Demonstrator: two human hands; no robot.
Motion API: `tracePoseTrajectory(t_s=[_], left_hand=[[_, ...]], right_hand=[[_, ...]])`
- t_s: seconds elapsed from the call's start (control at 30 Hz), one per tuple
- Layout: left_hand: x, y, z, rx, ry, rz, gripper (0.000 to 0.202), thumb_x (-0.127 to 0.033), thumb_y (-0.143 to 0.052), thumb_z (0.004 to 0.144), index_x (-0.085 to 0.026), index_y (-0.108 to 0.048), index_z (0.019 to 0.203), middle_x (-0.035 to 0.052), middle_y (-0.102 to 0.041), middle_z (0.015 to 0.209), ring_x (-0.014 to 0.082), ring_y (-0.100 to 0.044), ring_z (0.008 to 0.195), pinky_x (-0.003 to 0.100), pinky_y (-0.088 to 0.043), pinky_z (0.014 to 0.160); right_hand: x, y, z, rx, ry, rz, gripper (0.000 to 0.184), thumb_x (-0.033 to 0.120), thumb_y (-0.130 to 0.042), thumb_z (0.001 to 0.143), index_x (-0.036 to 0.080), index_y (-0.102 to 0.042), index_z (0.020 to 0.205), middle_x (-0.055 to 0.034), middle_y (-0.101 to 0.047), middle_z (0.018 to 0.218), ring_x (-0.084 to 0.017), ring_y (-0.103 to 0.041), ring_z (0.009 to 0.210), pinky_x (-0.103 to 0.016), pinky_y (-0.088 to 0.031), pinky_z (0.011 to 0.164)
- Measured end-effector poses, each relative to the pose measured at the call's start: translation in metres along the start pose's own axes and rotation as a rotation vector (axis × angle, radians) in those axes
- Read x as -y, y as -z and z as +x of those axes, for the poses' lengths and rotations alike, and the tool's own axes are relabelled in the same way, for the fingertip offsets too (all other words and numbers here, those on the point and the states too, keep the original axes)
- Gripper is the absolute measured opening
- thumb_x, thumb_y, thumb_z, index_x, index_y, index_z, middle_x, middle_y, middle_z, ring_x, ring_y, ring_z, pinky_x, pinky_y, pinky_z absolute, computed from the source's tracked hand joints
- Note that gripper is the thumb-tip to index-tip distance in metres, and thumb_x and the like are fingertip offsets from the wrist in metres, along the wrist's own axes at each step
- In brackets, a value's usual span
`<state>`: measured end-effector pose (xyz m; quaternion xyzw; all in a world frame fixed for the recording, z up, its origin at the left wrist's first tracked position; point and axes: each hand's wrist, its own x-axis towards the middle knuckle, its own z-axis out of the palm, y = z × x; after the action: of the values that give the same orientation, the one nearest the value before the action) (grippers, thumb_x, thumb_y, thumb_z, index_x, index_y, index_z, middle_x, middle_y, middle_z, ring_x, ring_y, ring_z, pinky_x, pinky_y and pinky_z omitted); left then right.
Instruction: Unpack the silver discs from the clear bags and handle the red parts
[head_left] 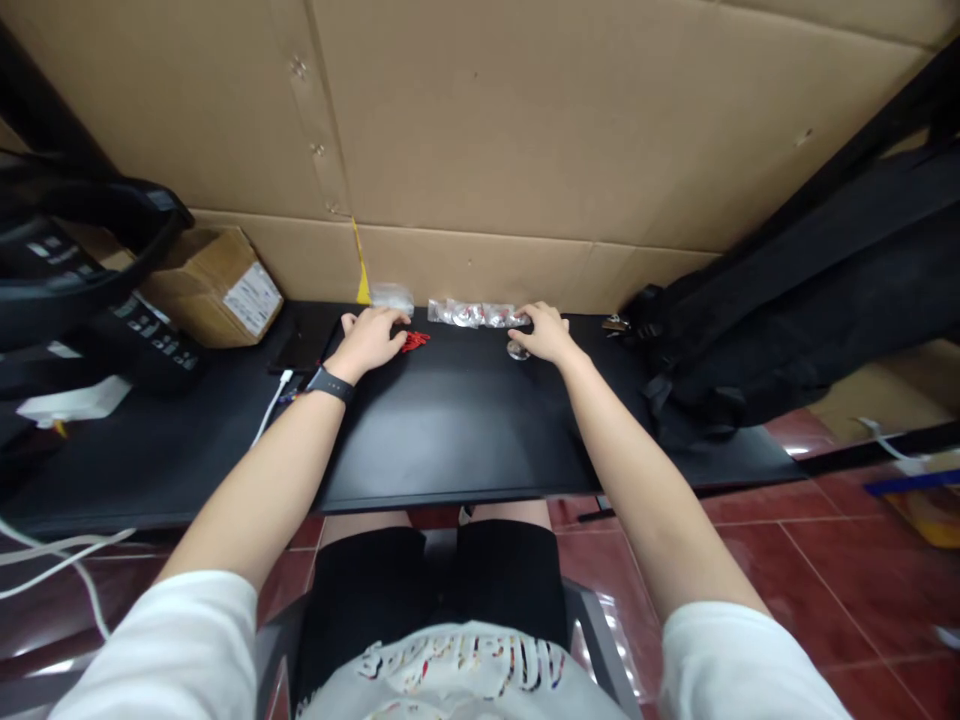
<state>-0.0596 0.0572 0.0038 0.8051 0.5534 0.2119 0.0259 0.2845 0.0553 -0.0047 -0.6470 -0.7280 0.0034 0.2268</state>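
My left hand (371,338) rests at the back of the black table, fingers apart and curved, beside a small pile of red pieces (415,341). Just behind its fingertips is a clear plastic bag or stack of bags (393,297). A row of small clear packets (478,315) with some red inside lies along the cardboard wall. At the right end of that row is my right hand (546,333), thumb and fingers spread with nothing visible between them. Close under its thumb sits a small shiny round heap (517,350), too small to make out.
A cardboard box (217,290) and a dark phone-like slab (304,345) with a white cable (271,408) lie to the left. Black bags (810,290) crowd the right side. Some keys or metal bits (616,324) lie near them. A tall cardboard sheet (525,130) closes off the back.
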Motion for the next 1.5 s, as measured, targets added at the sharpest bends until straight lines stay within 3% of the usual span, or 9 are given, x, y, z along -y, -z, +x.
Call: tracePoseTrajectory(t_s=[0.1,0.2,0.43,0.57,0.8,1.07,1.2,1.37,1.5], left_hand=[[-0.001,-0.007,-0.002,0.027,-0.019,0.0,0.034,-0.041,-0.052,0.093,-0.03,-0.066,0.122,0.0063,-0.065,0.134,0.0328,-0.053,0.126,0.043,-0.03,0.093],[0.0,-0.014,-0.004,0.02,-0.004,-0.022,0.041,-0.045,-0.05,0.094,-0.031,-0.062,0.131,0.0055,-0.062,0.14,0.0316,-0.053,0.128,0.042,-0.031,0.093],[0.003,-0.021,-0.003,0.063,0.014,-0.019,0.037,-0.045,-0.055,0.092,-0.032,-0.069,0.124,0.0036,-0.066,0.136,0.0325,-0.055,0.125,0.043,-0.032,0.091],[-0.001,-0.021,-0.004,0.041,-0.01,-0.017,0.038,-0.05,-0.056,0.092,-0.031,-0.07,0.121,0.0047,-0.068,0.132,0.033,-0.057,0.122,0.043,-0.031,0.091],[-0.003,-0.022,-0.008,0.018,-0.046,0.008,0.033,-0.041,-0.059,0.089,-0.031,-0.07,0.117,0.005,-0.071,0.125,0.0315,-0.059,0.118,0.042,-0.03,0.088],[-0.008,-0.026,-0.01,0.01,-0.02,0.025,0.031,-0.037,-0.056,0.09,-0.028,-0.067,0.118,0.0082,-0.068,0.125,0.0334,-0.056,0.118,0.045,-0.03,0.092],[-0.01,-0.026,-0.015,-0.083,-0.076,0.091,0.027,-0.039,-0.056,0.092,-0.027,-0.07,0.111,0.0104,-0.065,0.125,0.036,-0.047,0.123,0.051,-0.029,0.097],[-0.018,-0.025,-0.025,-0.165,-0.152,0.121,0.023,-0.034,-0.052,0.095,-0.028,-0.073,0.105,0.0106,-0.063,0.125,0.0349,-0.041,0.127,0.053,-0.027,0.099],[-0.023,-0.025,-0.028,-0.168,-0.147,0.096,0.026,-0.032,-0.049,0.097,-0.029,-0.074,0.1,0.0105,-0.065,0.121,0.0339,-0.04,0.128,0.053,-0.024,0.1]], right_hand=[[-0.02,0.0,-0.024,-0.019,0.032,0.117,0.044,0.048,-0.072,0.08,0.028,-0.064,0.119,-0.0106,-0.061,0.13,-0.036,-0.055,0.118,-0.056,-0.044,0.095],[-0.033,-0.009,-0.037,-0.084,0.074,0.262,0.054,0.048,-0.073,0.079,0.025,-0.061,0.126,-0.0113,-0.064,0.121,-0.03,-0.062,0.108,-0.049,-0.05,0.092],[-0.045,-0.019,-0.037,-0.052,0.137,0.378,0.057,0.044,-0.08,0.069,0.02,-0.065,0.119,-0.0096,-0.069,0.108,-0.025,-0.066,0.096,-0.043,-0.053,0.092],[-0.043,-0.017,-0.038,-0.017,0.124,0.402,0.052,0.041,-0.079,0.07,0.02,-0.066,0.116,-0.0073,-0.073,0.1,-0.025,-0.067,0.097,-0.042,-0.052,0.094],[-0.037,-0.017,-0.042,-0.041,0.127,0.384,0.046,0.039,-0.078,0.072,0.019,-0.069,0.112,-0.0078,-0.073,0.101,-0.025,-0.068,0.097,-0.041,-0.052,0.095],[-0.034,-0.021,-0.044,-0.052,0.113,0.319,0.041,0.039,-0.073,0.075,0.022,-0.068,0.113,-0.0074,-0.072,0.108,-0.025,-0.068,0.099,-0.041,-0.052,0.095],[-0.031,-0.021,-0.046,-0.046,0.086,0.245,0.039,0.038,-0.071,0.078,0.024,-0.068,0.114,-0.0064,-0.071,0.111,-0.026,-0.067,0.103,-0.043,-0.051,0.095],[-0.014,-0.018,-0.058,-0.015,0.026,0.13,0.036,0.034,-0.063,0.086,0.026,-0.065,0.121,-0.0087,-0.069,0.116,-0.03,-0.062,0.11,-0.049,-0.048,0.095],[-0.001,-0.017,-0.072,-0.007,0.003,0.094,0.039,0.03,-0.054,0.092,0.028,-0.06,0.13,-0.0109,-0.062,0.132,-0.032,-0.057,0.12,-0.055,-0.044,0.098]])
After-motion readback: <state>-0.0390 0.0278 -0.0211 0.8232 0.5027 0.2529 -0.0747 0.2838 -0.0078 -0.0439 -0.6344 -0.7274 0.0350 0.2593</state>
